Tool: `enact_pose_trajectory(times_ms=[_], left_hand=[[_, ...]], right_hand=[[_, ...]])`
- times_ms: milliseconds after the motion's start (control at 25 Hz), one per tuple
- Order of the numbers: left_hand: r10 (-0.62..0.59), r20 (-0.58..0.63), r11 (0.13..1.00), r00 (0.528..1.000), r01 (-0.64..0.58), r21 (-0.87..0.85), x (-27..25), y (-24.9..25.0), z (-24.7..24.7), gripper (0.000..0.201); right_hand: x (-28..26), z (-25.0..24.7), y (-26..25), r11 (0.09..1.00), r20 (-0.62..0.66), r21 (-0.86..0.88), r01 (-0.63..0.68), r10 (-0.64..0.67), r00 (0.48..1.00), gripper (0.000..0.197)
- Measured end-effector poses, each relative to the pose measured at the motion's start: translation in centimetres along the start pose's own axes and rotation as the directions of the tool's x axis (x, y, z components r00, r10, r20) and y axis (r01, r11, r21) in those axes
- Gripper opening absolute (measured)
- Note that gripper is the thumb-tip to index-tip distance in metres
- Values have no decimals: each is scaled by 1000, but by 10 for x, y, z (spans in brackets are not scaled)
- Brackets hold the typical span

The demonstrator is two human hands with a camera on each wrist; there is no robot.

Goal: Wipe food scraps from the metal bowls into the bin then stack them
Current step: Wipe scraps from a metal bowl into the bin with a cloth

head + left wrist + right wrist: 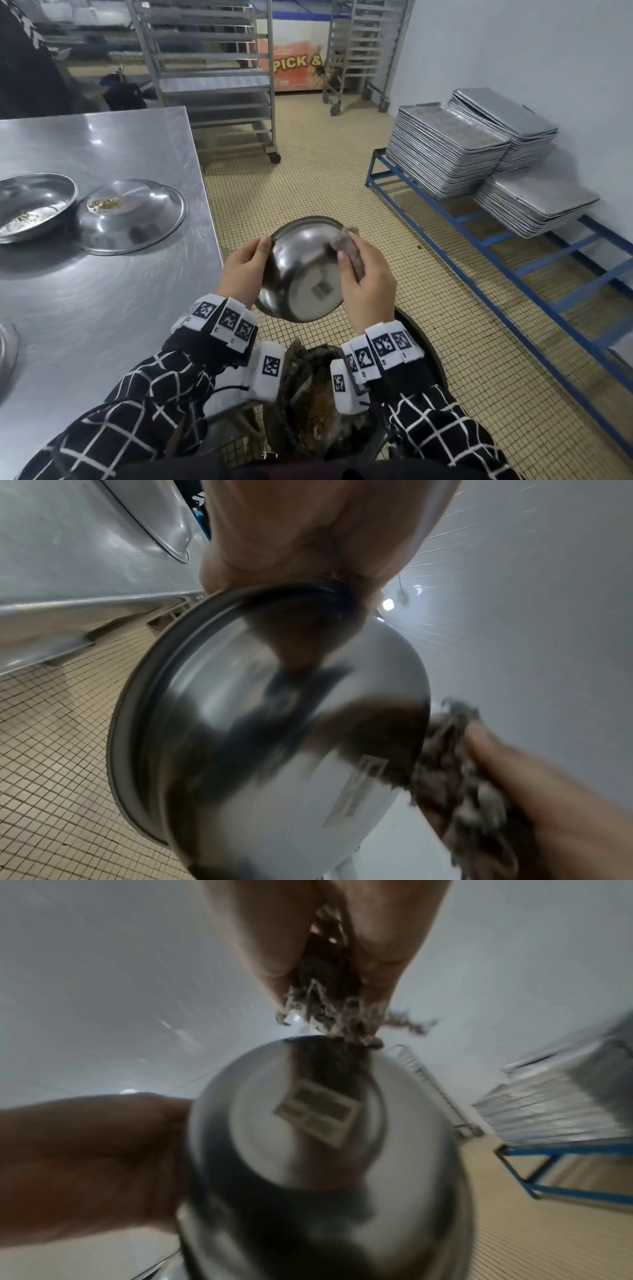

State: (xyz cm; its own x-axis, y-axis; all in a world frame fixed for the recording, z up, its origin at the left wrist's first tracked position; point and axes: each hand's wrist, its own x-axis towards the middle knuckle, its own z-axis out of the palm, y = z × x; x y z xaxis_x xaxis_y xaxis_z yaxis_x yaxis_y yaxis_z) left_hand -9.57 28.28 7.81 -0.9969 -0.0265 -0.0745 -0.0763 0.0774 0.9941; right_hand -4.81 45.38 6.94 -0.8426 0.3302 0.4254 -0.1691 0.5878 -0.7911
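Round dark bin (433, 346) holding brown scraps: sitting nearest, below the hands. Round shiny metal bowl (301, 274): tipping base-up above it, left hand (241, 270) gripping the rim, right hand (368, 284) pinching a grey frayed rag (347, 248). Advice: keep the opening over the bin, sweeping downward. Two soiled metal bowls (32, 205) waiting on the steel desk (102, 308), left.

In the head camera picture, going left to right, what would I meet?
Bowl with scraps → upturned bowl → left hand → held bowl → right hand holding cloth → tray stacks.
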Motion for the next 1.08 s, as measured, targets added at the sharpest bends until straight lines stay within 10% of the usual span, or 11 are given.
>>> enact_pose_trajectory(times_ms=[200,400,560,680,920,1080], left_hand=[[48,70,999,996,-47,-19,1,7,9,28],[13,99,1000,995,-14,4,2,-4,-1,34],[-39,104,988,994,54,-147,5,-16,-7,47],[-1,83,993,997,11,-115,5,-21,-6,36],[80,152,984,985,-103,148,0,-22,-2,21],[25,337,942,941,-135,308,-7,-17,10,26]], right_hand=[[2,29,-24,889,101,-370,270,-251,963,50],[14,11,6,974,20,74,-214,213,977,46],[-2,5,46,639,234,392,-662,627,743,44],[-5,2,54,419,281,627,-657,664,692,39],[21,-28,37,920,291,44,-390,361,886,23],[35,-21,19,977,460,-211,-22,120,880,23]])
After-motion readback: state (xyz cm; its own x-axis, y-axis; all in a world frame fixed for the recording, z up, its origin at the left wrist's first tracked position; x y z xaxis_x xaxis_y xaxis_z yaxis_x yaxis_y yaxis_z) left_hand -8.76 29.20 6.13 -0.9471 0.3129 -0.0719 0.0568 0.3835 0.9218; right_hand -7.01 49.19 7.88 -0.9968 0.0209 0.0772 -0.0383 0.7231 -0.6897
